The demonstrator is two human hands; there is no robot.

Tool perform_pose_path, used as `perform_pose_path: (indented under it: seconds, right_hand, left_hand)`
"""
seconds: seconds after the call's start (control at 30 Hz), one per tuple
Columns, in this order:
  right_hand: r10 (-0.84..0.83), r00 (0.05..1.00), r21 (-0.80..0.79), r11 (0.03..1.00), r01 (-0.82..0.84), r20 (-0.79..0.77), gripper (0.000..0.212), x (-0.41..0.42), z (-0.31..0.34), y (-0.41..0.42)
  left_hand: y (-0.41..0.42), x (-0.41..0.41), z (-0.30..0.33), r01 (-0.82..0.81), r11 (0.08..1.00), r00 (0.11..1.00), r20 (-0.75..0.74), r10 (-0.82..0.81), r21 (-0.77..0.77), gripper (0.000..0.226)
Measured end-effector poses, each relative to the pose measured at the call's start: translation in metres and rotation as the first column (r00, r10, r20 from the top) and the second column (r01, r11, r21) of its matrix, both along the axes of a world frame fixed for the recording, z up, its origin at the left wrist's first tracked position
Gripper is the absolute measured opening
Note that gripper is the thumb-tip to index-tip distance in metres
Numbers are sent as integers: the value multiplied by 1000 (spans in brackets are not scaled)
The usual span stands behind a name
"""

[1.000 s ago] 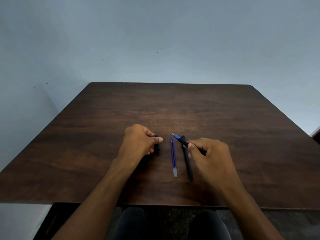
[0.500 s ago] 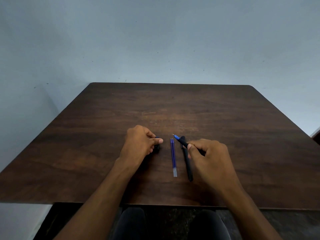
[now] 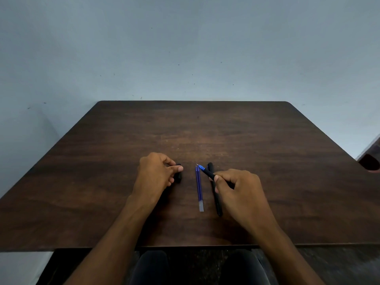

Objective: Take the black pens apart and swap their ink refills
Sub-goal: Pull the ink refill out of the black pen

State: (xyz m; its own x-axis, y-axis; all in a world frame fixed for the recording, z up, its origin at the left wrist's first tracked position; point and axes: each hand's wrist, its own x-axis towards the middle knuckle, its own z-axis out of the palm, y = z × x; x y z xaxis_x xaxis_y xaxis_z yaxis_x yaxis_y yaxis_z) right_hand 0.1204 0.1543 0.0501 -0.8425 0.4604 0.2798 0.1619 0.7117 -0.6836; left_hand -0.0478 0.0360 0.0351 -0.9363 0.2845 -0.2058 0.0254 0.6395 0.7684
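On the dark wooden table (image 3: 267, 140) my right hand (image 3: 240, 192) grips a black pen (image 3: 206, 172) with a blue tip that points up and to the left. A second black pen barrel (image 3: 217, 199) lies flat under that hand, running toward me. Just left of it lies a loose blue ink refill (image 3: 199, 187) with a clear end nearest me. My left hand (image 3: 155, 173) pinches a small black pen part (image 3: 178, 175) between thumb and fingers; most of that part is hidden by the fingers.
The table's near edge runs just in front of my knees (image 3: 152, 266). A pale blue wall stands behind the table. A dark reddish object (image 3: 370, 161) shows at the right border beyond the table's edge.
The left hand has shifted slightly on the small black part. The right hand keeps its grip on the blue-tipped pen, with hardly any movement.
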Motion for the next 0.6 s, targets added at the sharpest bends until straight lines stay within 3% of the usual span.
perform_pose_path:
  seconds: [0.27,0.37,0.47,0.6]
  right_hand:
    - [0,1000,-13,1000,0,-1,47,0,1,-3]
    - [-10,1000,-20,1000,9,-19,43,0,-1,-1]
    - [-14,998,-44,999,12,-54,40,-2,-4,0]
    - [13,996,-81,997,-20,-83,39,-8,-4,-1]
  left_hand:
    - [-3,8,11,5,998,998,59,-9,62,29]
    - [-9,12,10,-32,995,999,-26,35,89,25]
    - [-18,24,8,6,970,976,-212,46,241,13]
    - [-17,42,8,103,856,995,-64,-82,507,19]
